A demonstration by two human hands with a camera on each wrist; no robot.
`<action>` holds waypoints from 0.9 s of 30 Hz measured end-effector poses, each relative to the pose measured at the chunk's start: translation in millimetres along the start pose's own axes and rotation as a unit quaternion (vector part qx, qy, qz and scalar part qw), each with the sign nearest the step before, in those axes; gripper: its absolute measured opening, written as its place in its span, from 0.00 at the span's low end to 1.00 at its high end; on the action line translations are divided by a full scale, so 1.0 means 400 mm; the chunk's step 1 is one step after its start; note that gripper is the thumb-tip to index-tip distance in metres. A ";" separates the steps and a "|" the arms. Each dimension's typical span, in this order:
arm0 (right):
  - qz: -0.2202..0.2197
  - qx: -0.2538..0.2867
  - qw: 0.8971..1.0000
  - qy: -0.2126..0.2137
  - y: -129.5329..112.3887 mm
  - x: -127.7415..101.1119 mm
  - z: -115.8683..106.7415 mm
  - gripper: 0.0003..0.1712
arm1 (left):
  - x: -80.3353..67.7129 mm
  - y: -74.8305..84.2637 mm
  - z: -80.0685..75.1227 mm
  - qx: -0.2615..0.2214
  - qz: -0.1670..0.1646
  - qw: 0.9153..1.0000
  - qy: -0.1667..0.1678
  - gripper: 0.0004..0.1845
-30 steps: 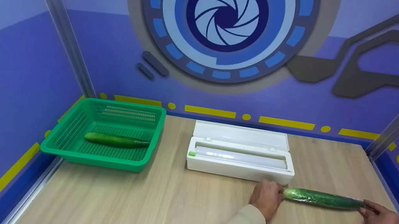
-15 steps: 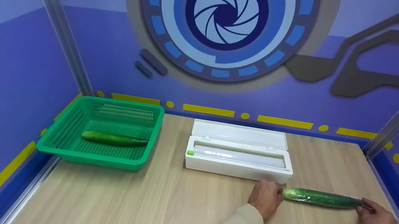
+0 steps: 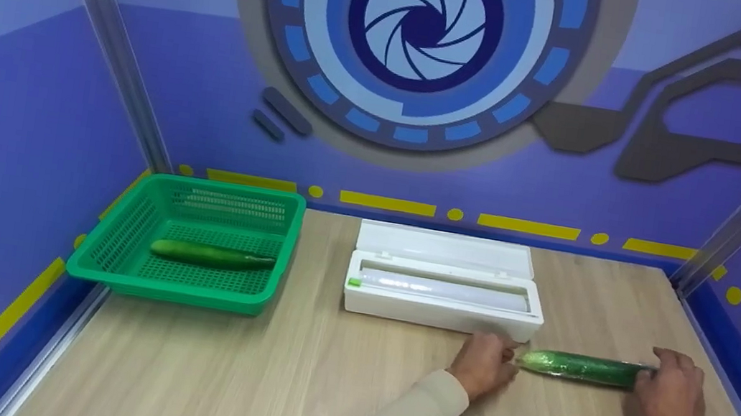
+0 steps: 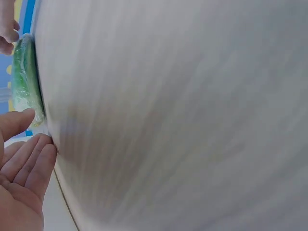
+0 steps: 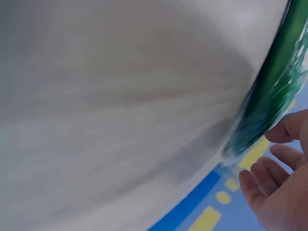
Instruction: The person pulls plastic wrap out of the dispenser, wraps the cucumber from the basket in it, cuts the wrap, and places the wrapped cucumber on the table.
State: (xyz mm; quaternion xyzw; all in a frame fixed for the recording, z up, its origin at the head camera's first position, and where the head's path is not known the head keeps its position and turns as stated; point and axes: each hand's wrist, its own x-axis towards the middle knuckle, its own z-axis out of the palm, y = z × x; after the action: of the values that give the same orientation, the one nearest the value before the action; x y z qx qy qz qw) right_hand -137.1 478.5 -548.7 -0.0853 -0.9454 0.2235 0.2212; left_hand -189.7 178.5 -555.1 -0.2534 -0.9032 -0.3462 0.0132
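Note:
A cucumber in clear plastic wrap (image 3: 583, 368) lies sideways on the wooden table at the right. At its pale end is my left hand (image 3: 484, 365); in the left wrist view the left hand (image 4: 24, 168) has straight fingers and the thumb apart from them, beside the wrapped tip. Over the dark end is my right hand (image 3: 671, 399). In the right wrist view the right hand (image 5: 281, 178) has loosely bent fingers apart from each other, the thumb by the wrapped cucumber (image 5: 272, 101). Loose film sticks out past that end.
Behind the left hand stands a white cling film box (image 3: 439, 315), lid raised, with a roll (image 3: 446, 291) inside. A green basket (image 3: 184, 294) at the left holds another cucumber (image 3: 211, 256). Blue panels enclose the table.
My right hand has moved left from pinching the cucumber's dark end to lying over it. My left hand has drawn slightly left, away from the pale tip. Box and basket stay put.

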 end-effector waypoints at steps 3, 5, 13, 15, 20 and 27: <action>-0.027 0.006 1.000 0.005 -0.044 0.006 0.020 0.22 | -0.014 -0.018 -0.018 0.032 0.024 0.999 -0.007 0.13; -0.044 0.016 0.999 0.006 -0.075 0.011 0.033 0.21 | -0.021 -0.029 -0.033 0.064 0.047 0.997 -0.019 0.13; -0.139 0.042 0.989 -0.008 -0.207 0.036 0.072 0.24 | -0.023 -0.086 -0.133 0.123 0.082 0.988 -0.053 0.11; -0.156 0.038 0.987 -0.017 -0.235 0.039 0.082 0.25 | -0.024 -0.099 -0.159 0.123 0.083 0.988 -0.053 0.11; -0.207 0.039 0.978 -0.016 -0.280 0.043 0.099 0.28 | -0.028 -0.130 -0.212 0.133 0.117 0.984 -0.016 0.08; -0.262 0.048 0.964 -0.010 -0.314 0.049 0.116 0.28 | -0.023 -0.189 -0.305 0.129 0.181 0.971 0.085 0.03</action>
State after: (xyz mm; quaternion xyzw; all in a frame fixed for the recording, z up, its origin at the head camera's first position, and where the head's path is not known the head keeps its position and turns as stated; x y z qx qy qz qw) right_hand -183.6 354.4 -520.6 0.1787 -0.9251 0.2035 0.2662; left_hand -235.4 49.5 -510.9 -0.3789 -0.8748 -0.2390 0.1847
